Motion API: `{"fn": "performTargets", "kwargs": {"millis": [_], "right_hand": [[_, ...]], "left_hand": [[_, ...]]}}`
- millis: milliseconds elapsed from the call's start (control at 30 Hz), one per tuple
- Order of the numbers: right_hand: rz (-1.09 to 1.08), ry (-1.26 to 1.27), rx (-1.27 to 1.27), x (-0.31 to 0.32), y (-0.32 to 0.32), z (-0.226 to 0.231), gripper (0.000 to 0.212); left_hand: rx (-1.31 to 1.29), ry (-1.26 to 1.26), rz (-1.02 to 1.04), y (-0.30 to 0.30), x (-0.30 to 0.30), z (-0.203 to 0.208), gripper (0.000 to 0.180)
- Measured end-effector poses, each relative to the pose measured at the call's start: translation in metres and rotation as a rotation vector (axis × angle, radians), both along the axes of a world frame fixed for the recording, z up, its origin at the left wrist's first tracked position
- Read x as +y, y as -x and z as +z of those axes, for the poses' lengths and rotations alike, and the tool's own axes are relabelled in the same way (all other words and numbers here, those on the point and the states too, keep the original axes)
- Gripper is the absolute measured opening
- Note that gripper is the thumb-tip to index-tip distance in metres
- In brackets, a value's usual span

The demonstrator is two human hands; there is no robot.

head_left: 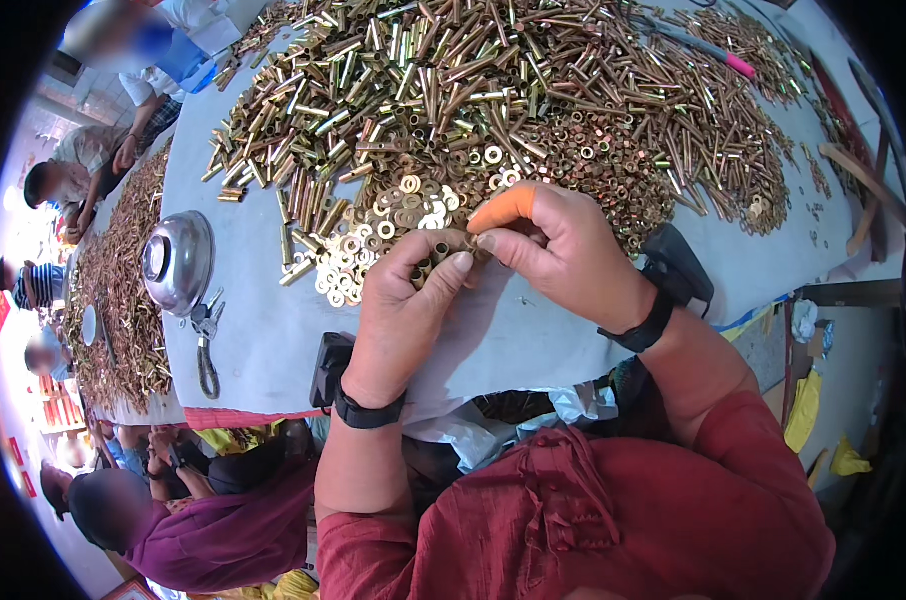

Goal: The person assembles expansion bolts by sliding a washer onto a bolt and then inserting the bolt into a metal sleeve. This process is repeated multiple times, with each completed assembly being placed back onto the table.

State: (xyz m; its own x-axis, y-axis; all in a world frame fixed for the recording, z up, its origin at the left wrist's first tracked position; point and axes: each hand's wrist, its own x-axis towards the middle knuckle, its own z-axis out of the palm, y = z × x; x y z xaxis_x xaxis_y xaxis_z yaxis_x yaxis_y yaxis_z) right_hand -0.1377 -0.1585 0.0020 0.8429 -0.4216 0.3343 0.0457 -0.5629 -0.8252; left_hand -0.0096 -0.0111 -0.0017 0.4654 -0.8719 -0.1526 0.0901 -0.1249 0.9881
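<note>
My left hand (405,308) is closed around several short brass-coloured metal sleeves (440,254), their open ends showing between thumb and fingers. Right beside it, my right hand (563,250) pinches thumb and forefinger together at the sleeves' ends; whatever is in that pinch is too small and hidden to name. An orange cover (503,207) wraps the right forefinger. Just beyond my left hand lies a pile of flat washers (358,245). Hex nuts (613,175) are heaped past my right hand, and a large mound of loose sleeves (373,90) spreads behind.
Long bolts (708,150) cover the table's right side. At the left stand an upturned metal bowl (180,262) and keys on a black strap (207,350). Black devices are strapped to both my wrists. Several people sit by another heaped table (123,290) at left.
</note>
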Motion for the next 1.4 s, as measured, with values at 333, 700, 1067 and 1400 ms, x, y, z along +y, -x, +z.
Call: {"fn": "performTargets", "kwargs": {"millis": [333, 700, 1067, 1400], "right_hand": [[-0.192, 0.244, 0.190, -0.027, 0.016, 0.009, 0.022], [-0.225, 0.674, 0.406, -0.024, 0.017, 0.006, 0.014], [-0.200, 0.242, 0.049, -0.020, 0.003, 0.000, 0.013], [0.065, -0.522, 0.014, 0.005, 0.007, 0.004, 0.019]], "left_hand": [[0.024, 0.139, 0.088, -0.008, 0.010, -0.001, 0.009], [0.019, 0.114, 0.083, -0.007, 0.000, -0.006, 0.008], [-0.330, 0.068, 0.020, -0.004, -0.001, -0.014, 0.013], [-0.319, 0.138, -0.120, -0.004, 0.008, -0.006, 0.016]]}}
